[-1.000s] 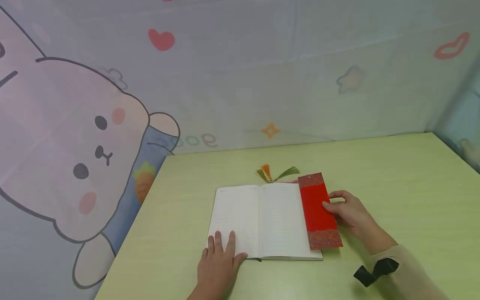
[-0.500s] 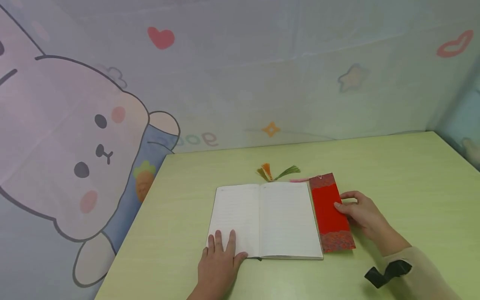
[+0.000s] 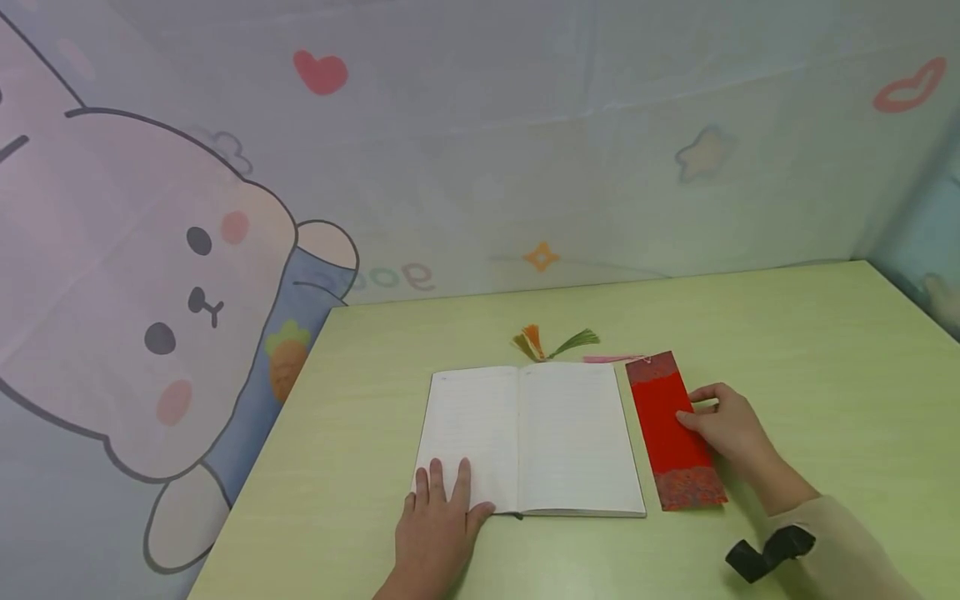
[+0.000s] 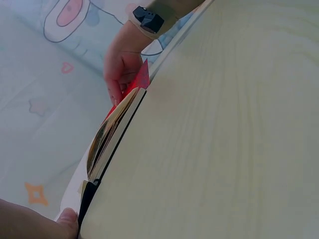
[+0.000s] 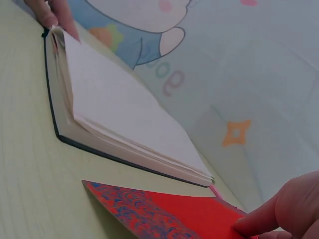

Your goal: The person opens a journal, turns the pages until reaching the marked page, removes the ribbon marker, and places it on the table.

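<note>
An open notebook (image 3: 573, 442) with lined white pages lies on the table. My left hand (image 3: 438, 525) rests on the lower part of its left page with straight, spread fingers. To the right of the notebook is a red bookmark (image 3: 670, 421) with patterned bands at both ends and a pink tassel at its top. My right hand (image 3: 731, 425) pinches the bookmark's right edge, thumb on top. In the right wrist view the bookmark (image 5: 189, 214) is tilted, its near corner raised off the table. The fingers under the card are mostly hidden.
Orange and green tassels (image 3: 555, 343) stick out past the notebook's top edge. The pale green wooden table (image 3: 817, 358) meets a printed cloth backdrop (image 3: 465, 167) at its far edge. A black strap (image 3: 771, 554) sits around the right sleeve.
My right hand has drawn the red bookmark rightward from over the notebook's right page to beside it, then slightly nearer. The pink tassel now shows more. My left hand has stayed in place.
</note>
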Motion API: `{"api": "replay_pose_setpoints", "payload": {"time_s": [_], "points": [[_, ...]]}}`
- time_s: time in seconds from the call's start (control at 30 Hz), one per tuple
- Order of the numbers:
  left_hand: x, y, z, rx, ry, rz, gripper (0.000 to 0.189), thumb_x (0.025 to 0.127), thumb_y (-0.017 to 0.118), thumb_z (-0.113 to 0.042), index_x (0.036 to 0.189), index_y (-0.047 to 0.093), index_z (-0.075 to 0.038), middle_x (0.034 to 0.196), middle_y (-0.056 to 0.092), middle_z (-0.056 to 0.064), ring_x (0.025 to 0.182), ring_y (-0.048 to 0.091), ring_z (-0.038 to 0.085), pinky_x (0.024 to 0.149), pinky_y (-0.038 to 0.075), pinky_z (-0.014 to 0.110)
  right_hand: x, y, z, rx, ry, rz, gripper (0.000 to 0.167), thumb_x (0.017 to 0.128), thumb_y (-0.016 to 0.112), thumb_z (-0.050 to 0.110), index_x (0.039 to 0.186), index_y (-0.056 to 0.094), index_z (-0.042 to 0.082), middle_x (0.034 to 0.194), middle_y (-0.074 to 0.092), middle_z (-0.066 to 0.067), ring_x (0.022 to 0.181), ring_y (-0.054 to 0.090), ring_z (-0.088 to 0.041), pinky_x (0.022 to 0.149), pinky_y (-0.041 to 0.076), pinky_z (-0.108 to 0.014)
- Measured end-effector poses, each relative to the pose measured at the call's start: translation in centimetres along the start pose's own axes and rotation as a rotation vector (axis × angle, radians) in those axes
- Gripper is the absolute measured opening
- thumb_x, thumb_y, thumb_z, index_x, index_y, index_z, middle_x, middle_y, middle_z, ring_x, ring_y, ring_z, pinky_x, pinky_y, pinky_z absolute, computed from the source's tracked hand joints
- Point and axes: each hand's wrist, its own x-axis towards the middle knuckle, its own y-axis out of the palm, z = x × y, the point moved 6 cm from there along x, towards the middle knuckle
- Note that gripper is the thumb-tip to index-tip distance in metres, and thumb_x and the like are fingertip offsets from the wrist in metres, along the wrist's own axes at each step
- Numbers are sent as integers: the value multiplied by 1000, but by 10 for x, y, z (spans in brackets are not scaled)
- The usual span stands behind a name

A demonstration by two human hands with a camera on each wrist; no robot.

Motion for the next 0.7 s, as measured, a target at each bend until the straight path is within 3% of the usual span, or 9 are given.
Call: {"api": "replay_pose_setpoints", "payload": {"time_s": [0.23,0.37,0.5,0.7], "points": [[-1,0,0,-2,11,-25,61,90,48,-52,134,49,-10,131,44,30,121,41,46,90,40,52,-8,-1,11,-242,-78,-101,36,88,59,12,111,42,-11,92,54,-26,73,55,-29,59,50,-36],[-2,0,0,13,32,-85,59,90,51,-50,132,51,-9,127,47,30,118,45,46,87,42,51,-12,1,12,-342,-109,-153,33,87,60,13,105,46,-10,84,55,-22,69,52,-27,53,46,-33],[-1,-3,0,29,50,-138,57,89,54,-48,130,53,-8,124,49,31,115,47,46,85,44,51,-13,2,14,-395,-143,-173,35,87,61,15,106,48,-11,85,53,-22,70,51,-28,53,46,-34],[-1,-4,0,23,50,-128,57,89,54,-48,130,52,-8,124,50,31,115,47,47,84,44,51,-18,3,25,-451,-222,-179,39,89,59,20,113,50,-10,97,52,-26,80,52,-35,63,48,-44]]}}
